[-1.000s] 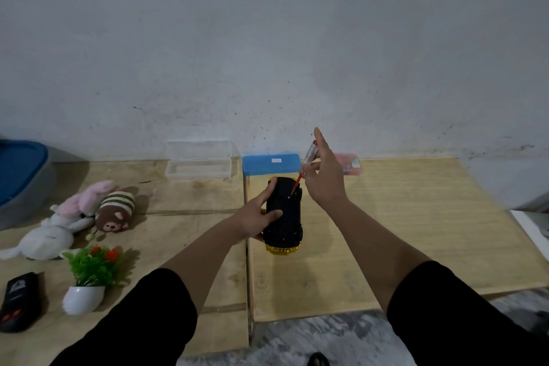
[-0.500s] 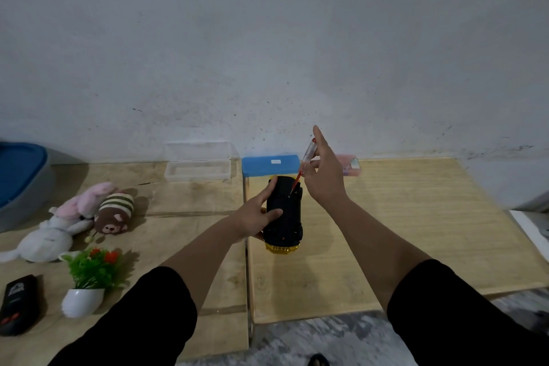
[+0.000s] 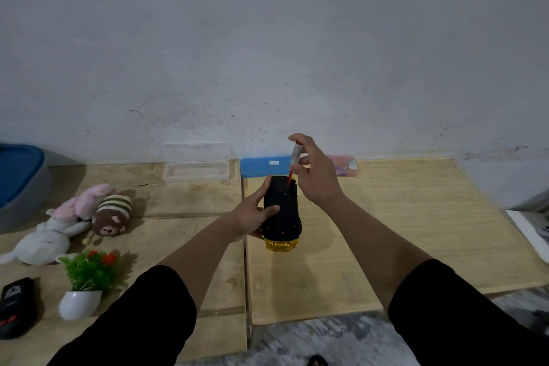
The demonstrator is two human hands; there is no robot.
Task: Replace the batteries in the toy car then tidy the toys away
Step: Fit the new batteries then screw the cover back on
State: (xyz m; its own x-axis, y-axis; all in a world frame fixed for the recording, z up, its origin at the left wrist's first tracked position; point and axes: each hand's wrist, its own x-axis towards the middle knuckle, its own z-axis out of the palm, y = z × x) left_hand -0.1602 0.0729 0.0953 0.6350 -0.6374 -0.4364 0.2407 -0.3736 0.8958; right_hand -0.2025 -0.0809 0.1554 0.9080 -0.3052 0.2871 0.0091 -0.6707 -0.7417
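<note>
Nearest, on our desk point(image 3: 416, 217): potted plant point(image 3: 89, 279), plush toys point(image 3: 86, 214). Centre: toy car point(image 3: 282, 211) (underside up), our left hand point(image 3: 252, 217) clasping its side; our right hand point(image 3: 318, 175) pinches a screwdriver point(image 3: 294, 162), tip on it. Beyond: clear case point(image 3: 197, 168), blue box point(image 3: 263, 166).

Wooden boards point(image 3: 416, 217) under plush toys point(image 3: 86, 217), potted plant point(image 3: 86, 279), clear box point(image 3: 197, 168).

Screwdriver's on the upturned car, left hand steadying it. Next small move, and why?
Probably turn the screwdriver in place: its tip sits on the far end of the car's black underside, the right hand pinches the handle, and the left hand grips the body. No battery cover is visibly off yet.
</note>
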